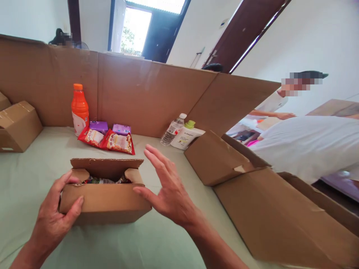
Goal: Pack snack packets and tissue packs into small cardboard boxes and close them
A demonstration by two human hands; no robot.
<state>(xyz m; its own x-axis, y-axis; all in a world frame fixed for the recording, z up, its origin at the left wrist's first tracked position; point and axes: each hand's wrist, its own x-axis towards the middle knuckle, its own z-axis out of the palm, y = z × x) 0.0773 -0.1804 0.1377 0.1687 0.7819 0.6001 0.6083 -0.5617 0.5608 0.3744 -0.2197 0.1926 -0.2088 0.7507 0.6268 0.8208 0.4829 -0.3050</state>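
Note:
In front of me a small cardboard box (109,200) stands on the pale green cloth. Its rear flap is raised, and colourful small packets (105,181) show partly inside, too hidden to name. My left hand (57,203) grips the box's left end, thumb on the front flap and fingers around the side. At the right end, my right hand (169,186) is open with fingers stretched out, its thumb by the box's corner; whether it touches cannot be told. Beyond the box lie two red snack bags (119,142), in front of two purple boxes (98,127).
An orange bottle (80,108) stands at the rear cardboard wall (148,93). Farther right lean a water bottle (174,129) and a white pouch (186,137) with a green cap. Open cartons (275,213) line the right edge; closed boxes (21,125) sit left. Beyond, people work.

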